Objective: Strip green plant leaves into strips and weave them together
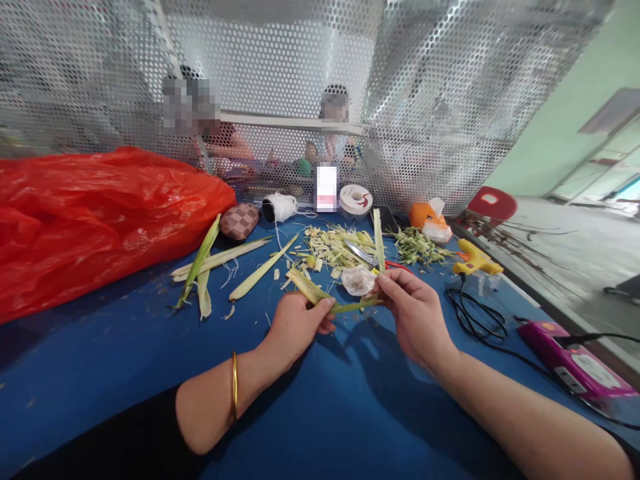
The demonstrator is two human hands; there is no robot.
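Note:
My left hand [295, 325] is closed in a pinch on a green-yellow corn husk [309, 288]. A narrow green part of this piece runs right to the fingers of my right hand [417, 310]. My right hand is also closed, thumb against fingers, at a pale upright husk strip [379, 233]. Whether the two are one piece is hidden by the fingers. Just behind the hands lie scissors [361, 253] with red handles and a crumpled white tissue [357, 280]. Cut husk scraps [327, 243] are heaped around them. Longer husks [260, 270] lie to the left.
A red plastic bag [110, 220] fills the left side. At the back stand white string [283, 207], a lit phone [327, 188] and a white spool [356, 198]. To the right are a yellow glue gun [477, 259], its cord and a purple power strip [575, 360]. People sit behind a perforated screen [280, 73].

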